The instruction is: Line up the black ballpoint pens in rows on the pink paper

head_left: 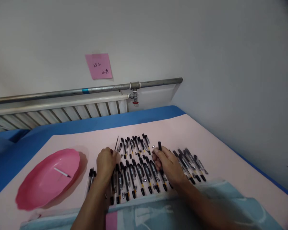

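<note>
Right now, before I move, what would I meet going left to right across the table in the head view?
Pink dish → left pens → left hand → back pen row → right hand → right pens.

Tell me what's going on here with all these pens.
A person is handling pens laid out in rows on a pink surface. The right hand holds a black pen piece upright. The left hand is at a thin dark rod, though whether it grips it is unclear. More pens lie to the right, and a pink bowl on the left holds a white stick with a dark tip.
</note>
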Demonstrator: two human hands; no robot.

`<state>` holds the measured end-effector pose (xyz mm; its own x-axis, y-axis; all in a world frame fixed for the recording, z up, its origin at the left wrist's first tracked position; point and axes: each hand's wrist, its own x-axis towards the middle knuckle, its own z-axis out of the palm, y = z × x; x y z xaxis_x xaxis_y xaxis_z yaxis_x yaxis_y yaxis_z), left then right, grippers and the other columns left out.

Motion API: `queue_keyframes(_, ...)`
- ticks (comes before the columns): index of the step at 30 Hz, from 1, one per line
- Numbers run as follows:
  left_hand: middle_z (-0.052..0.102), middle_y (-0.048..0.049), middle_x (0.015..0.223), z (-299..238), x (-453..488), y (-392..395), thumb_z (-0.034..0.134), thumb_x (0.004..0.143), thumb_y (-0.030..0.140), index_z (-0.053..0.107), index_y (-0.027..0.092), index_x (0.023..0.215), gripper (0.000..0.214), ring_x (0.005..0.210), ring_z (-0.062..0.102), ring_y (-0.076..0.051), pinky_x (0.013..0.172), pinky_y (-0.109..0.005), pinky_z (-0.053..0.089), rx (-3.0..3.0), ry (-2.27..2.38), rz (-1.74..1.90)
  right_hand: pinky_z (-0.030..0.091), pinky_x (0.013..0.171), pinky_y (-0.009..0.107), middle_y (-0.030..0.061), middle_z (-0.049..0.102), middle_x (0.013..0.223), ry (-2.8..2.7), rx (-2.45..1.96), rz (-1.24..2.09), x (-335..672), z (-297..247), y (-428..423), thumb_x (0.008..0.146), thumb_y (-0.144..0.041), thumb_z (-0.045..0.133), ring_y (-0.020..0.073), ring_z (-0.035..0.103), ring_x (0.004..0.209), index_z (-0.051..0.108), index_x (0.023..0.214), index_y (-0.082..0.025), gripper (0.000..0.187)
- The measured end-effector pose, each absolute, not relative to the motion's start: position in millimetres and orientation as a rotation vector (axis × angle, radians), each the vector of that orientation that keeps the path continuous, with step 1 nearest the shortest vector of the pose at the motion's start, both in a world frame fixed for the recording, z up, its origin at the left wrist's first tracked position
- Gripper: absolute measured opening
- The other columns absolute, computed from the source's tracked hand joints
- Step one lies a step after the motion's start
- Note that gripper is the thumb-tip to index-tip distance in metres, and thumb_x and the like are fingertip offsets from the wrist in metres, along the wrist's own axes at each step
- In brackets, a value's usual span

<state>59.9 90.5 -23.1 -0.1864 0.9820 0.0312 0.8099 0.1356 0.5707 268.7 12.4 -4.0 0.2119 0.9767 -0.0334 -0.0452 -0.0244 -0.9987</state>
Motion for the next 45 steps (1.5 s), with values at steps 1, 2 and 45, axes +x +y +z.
queue_keyframes(1,0.063,-0.0131,0.075,-21.5,57.6,90.8,0.051,0.071,0.031,0.059,0.016,0.066,0.017,0.081,0.057,-0.029,0.069,-0.037,0.038,1.672,2.043,0.751,0.033,0.040,0.021,-0.0023,0.048,0.062,-1.013,-1.298,1.089,268.1,-2.9,12.0,0.078,-0.043,0.047,0.0069,0.038,0.043,0.047,0.072,-0.017,0.026)
queue_keyframes(2,0.063,-0.0118,0.075,-19.9,55.5,90.8,0.050,0.072,0.033,0.058,0.017,0.068,0.019,0.080,0.057,-0.027,0.067,-0.035,0.038,1.609,2.005,0.825,0.033,0.040,0.021,-0.0025,0.047,0.061,-1.025,-1.307,1.089,267.8,-1.9,11.5,0.078,-0.043,0.046,0.0073,0.038,0.043,0.046,0.071,-0.018,0.026)
queue_keyframes(45,0.066,-0.0024,0.073,4.4,104.5,46.6,0.072,0.062,0.021,0.063,0.014,0.081,0.023,0.068,0.062,-0.011,0.064,-0.022,0.050,0.875,0.911,0.974,0.034,0.056,0.020,-0.0006,0.059,0.070,-1.828,-1.446,0.749,253.0,-16.7,-4.9,0.086,-0.026,0.041,0.0112,0.049,0.060,0.059,0.089,-0.021,0.020)
